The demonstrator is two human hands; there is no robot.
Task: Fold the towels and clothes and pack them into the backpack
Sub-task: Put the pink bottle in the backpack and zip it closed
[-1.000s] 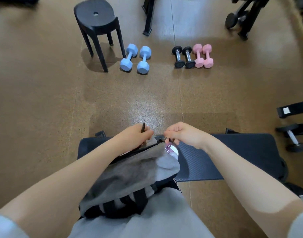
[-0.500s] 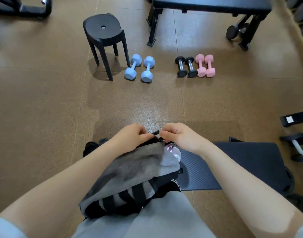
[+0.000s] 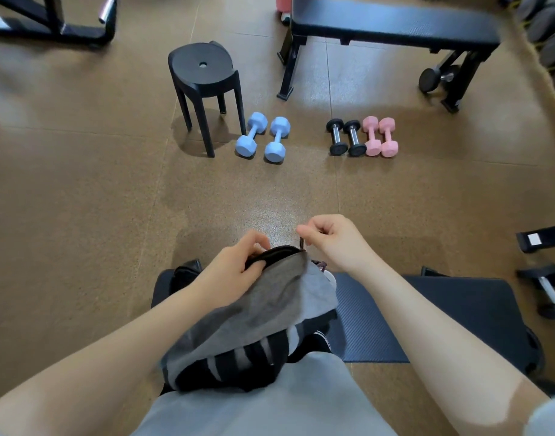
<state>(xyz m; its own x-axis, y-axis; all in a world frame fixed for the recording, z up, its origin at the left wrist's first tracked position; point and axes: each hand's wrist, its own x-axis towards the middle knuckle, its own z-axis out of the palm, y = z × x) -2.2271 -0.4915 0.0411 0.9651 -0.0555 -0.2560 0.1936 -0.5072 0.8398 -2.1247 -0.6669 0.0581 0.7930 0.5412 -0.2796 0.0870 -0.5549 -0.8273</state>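
Cork-brown gym floor (image 3: 81,215), dumbbells beyond fingers, grey backpack (image 3: 270,309) on lap, left hand (image 3: 235,272) gripping its black rim, right hand (image 3: 332,240) pinching zipper pull (image 3: 302,242).

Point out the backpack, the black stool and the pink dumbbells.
backpack (image 3: 263,309), head view, grey front panel.
black stool (image 3: 202,66), head view, seat top.
pink dumbbells (image 3: 380,136), head view, between the handles.

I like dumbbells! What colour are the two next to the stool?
Light blue dumbbells, by the black stool; head view.

You're gripping a backpack (image 3: 263,313) of soft matt grey cloth; the floor (image 3: 81,215) is looking speckled and slightly glossy, the stool (image 3: 204,70) matt plastic.
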